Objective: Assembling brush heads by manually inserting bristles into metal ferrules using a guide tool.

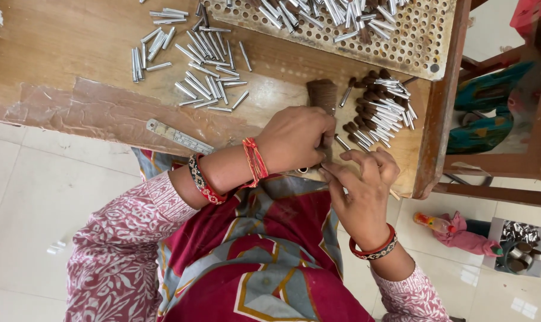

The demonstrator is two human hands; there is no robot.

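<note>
The left hand (297, 138) is closed round a brown bristle bundle (323, 95) standing up from the worn wooden bench (73, 42). The right hand (361, 182) pinches something small, unclear. Shiny metal tubes (202, 71) lie scattered nearby.

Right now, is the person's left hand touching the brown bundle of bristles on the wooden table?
Touching. The head view shows the left hand closed around the lower end of the brown bristle bundle, whose upper part sticks out above the fingers.
</note>
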